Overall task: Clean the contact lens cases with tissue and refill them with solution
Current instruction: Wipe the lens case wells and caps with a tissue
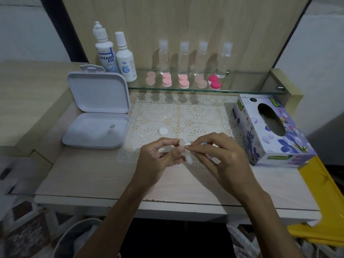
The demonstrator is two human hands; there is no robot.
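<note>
Left hand (pixel 160 157): fingers curled, pinching — tips meet the right's.
Right hand (pixel 219 155): fingers bent, pinching — forearm angled inward.

Domestic dressing area: lace-covered tabletop (pixel 93 175), glass shelf (pixel 251 86) of lens cases, solution bottles (pixel 113 56), tissue box (pixel 271 131)

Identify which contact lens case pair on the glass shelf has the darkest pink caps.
The rightmost pair, standing in front of the fourth clear bottle: its caps are vivid magenta, the other four pairs pale pink or peach.
</note>
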